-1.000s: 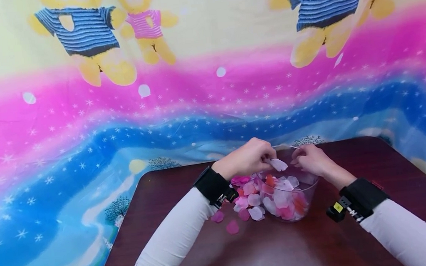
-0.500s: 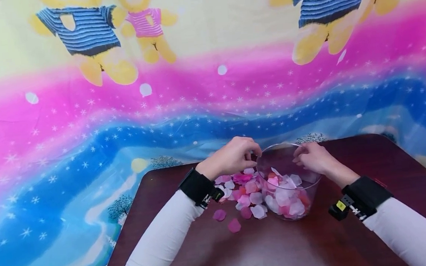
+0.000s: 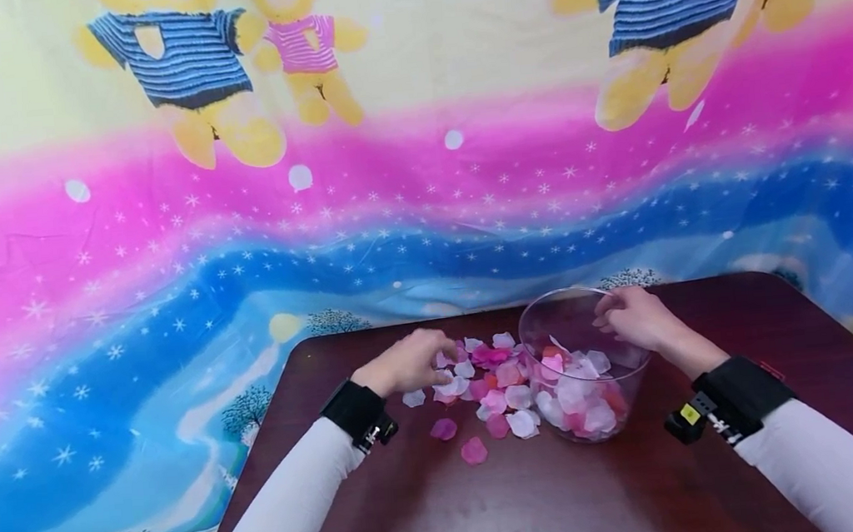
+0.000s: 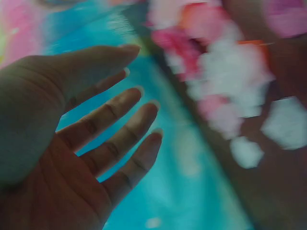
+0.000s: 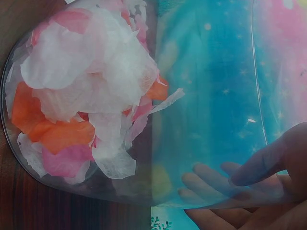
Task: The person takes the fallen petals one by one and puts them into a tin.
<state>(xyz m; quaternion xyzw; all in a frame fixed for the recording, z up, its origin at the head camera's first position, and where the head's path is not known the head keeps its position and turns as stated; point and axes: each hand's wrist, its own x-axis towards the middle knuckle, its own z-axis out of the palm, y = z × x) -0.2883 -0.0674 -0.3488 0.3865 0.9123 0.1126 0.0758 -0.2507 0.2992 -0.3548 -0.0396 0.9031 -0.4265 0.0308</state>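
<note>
A clear round plastic container (image 3: 629, 373) stands on the table, partly filled with white, pink and orange fabric-like petals (image 5: 91, 62). My right hand (image 3: 643, 320) grips its rim at the far right; in the right wrist view, the thumb and fingers sit on either side of the see-through wall. Left of the container lies a loose pile of petals (image 3: 493, 378). Over the pile's left edge is my left hand (image 3: 410, 361). The left wrist view shows its fingers (image 4: 122, 141) apart and loosely bent, with nothing between them.
Two darker pink petals (image 3: 443, 429) lie slightly apart in front of the pile. The dark wood table (image 3: 520, 501) has its back edge close to a printed cloth backdrop (image 3: 420, 183) with bears and snowflakes.
My left hand let a white petal go over the container, then moved left and down to the loose pile. My right hand has stayed at the rim.
</note>
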